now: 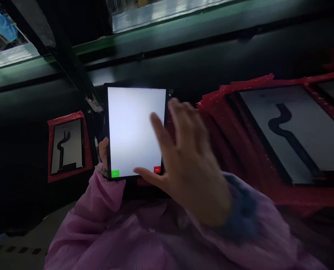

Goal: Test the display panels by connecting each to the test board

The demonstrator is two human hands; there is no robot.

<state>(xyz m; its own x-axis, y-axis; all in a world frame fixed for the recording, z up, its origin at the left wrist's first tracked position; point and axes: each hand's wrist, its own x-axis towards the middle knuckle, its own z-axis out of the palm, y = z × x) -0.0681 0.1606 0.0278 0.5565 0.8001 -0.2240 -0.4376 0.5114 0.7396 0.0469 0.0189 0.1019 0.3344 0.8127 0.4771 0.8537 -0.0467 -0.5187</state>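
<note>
- A dark bench [20,150] fills the view, with a green-edged metal rail [79,52] running across beyond it.
- On the right of the bench lies a stack of display panels in red bubble wrap [240,150], the top one showing a dark winding ribbon cable [285,127] on a pale backing.
- A pink smock [99,232] covers the person's arms and chest, with a darker blue cuff [240,206] at the right wrist.
- A smaller red-wrapped panel [67,146] lies on the left of the bench, also with a dark ribbon cable.
- The lit display panel [133,127] stands in the middle, its long axis pointing away from the person and tilted slightly.
- The left hand [103,155] grips the panel's lower left edge, its fingers [103,150] curled around it.
- The right hand [189,161] is nearer the screen, blurred, with its fingers [158,129] spread over the panel's right half; whether they touch the glass cannot be told.
- A green button [115,173] sits at the screen's lower left, a red button [157,170] at its lower right, closer to the right thumb [147,175].
</note>
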